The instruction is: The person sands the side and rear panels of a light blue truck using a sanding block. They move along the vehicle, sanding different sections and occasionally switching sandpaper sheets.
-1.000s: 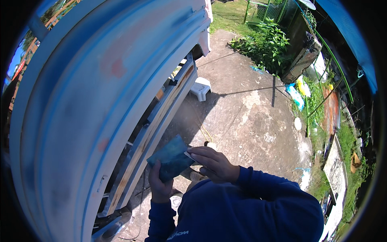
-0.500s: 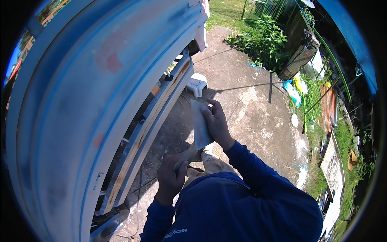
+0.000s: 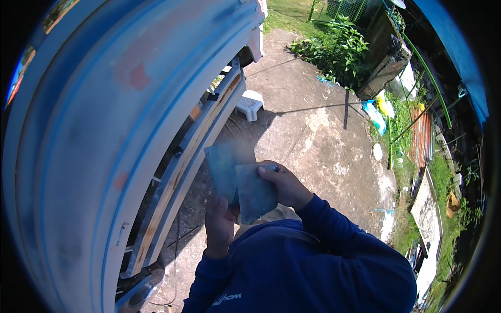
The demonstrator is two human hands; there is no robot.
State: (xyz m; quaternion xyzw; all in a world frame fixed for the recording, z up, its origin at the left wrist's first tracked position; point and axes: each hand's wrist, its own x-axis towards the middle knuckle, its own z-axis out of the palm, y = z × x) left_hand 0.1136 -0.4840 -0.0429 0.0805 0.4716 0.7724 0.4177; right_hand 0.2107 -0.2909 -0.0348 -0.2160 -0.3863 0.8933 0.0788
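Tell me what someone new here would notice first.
Probably the large blue-and-white panel with reddish patches, filling the left side. Next, near the centre, the left hand holds a bluish sheet, overlapped by a second sheet in the right hand. A white stool stands beyond them.

rear sheet (image 3: 220,166): part-hidden by front sheet (image 3: 257,194) | panel (image 3: 99,135): cut off

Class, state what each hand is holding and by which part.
The right hand holds the front bluish sheet near its upper right corner. The left hand holds the rear bluish sheet by its lower end, partly hidden.
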